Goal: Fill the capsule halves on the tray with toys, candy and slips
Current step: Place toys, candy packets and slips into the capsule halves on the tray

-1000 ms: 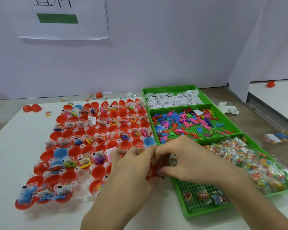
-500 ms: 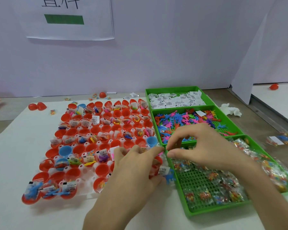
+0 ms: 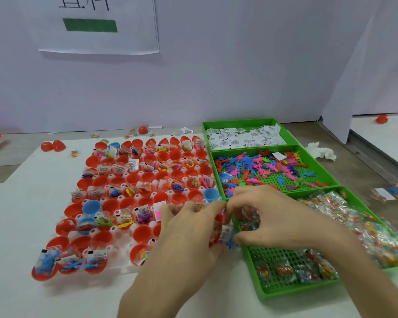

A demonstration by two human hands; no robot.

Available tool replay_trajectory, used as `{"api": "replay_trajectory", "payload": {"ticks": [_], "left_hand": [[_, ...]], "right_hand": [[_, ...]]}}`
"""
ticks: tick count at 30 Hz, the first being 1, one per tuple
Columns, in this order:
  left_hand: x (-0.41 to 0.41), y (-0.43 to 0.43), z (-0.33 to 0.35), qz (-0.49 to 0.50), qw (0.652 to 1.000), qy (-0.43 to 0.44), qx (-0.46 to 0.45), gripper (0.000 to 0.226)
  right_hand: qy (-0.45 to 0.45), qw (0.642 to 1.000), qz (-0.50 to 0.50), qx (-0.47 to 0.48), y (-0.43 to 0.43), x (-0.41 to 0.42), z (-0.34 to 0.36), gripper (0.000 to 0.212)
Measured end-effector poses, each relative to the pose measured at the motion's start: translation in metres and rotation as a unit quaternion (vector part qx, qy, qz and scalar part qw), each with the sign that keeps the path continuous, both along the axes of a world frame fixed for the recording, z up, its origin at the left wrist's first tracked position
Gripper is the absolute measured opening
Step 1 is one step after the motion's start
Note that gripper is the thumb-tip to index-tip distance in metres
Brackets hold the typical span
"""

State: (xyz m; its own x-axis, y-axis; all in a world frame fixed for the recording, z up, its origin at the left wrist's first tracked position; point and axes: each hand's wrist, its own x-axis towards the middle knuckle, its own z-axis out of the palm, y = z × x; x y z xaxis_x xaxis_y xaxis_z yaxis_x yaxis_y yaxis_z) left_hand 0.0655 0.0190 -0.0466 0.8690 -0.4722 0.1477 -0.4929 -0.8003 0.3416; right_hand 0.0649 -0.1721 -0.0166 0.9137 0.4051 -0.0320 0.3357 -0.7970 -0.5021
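White bench (image 3: 21,226) is covered by a tray (image 3: 118,229) of capsule halves (image 3: 147,176); one red half (image 3: 216,235) at its near right edge is clasped by the left grip (image 3: 189,228), a candy packet (image 3: 249,218) by the right grip (image 3: 280,216).

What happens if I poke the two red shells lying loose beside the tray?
The red shells look rounded, so they would probably rock or roll. They seem thin, hollow plastic, so likely light and skittery on the smooth white table.

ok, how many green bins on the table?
3, in one row front to back: far bin holds white slips, middle bin toy figures, near bin candy bags. None seem hidden.
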Motion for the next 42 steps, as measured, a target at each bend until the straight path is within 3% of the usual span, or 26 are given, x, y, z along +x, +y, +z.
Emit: {"api": "replay_trajectory", "payload": {"ticks": [5, 13, 20, 31, 37, 42], "left_hand": [[0.000, -0.001, 0.001, -0.002, 1.000, 0.007, -0.002, 0.058], [-0.003, 0.000, 0.002, 0.016, 1.000, 0.004, -0.021, 0.035], [-0.004, -0.004, 0.003, 0.031, 0.999, 0.022, -0.023, 0.021], [-0.005, -0.010, 0.008, 0.055, 0.997, 0.028, -0.035, 0.018], [-0.005, -0.011, 0.010, 0.060, 0.997, 0.032, -0.022, 0.021], [-0.004, -0.012, 0.010, 0.063, 0.997, 0.030, -0.017, 0.020]], "right_hand": [[-0.010, 1.000, -0.012, 0.015, 0.001, 0.001, 0.000, 0.023], [-0.001, 1.000, -0.011, 0.002, 0.000, 0.000, -0.002, 0.016], [0.007, 1.000, -0.015, -0.011, 0.000, 0.001, -0.001, 0.022], [-0.009, 0.999, -0.034, -0.001, 0.000, 0.003, -0.004, 0.019], [0.034, 0.999, -0.017, -0.009, -0.001, 0.000, -0.002, 0.022], [0.003, 1.000, -0.025, 0.018, 0.000, -0.001, 0.001, 0.014]]}}
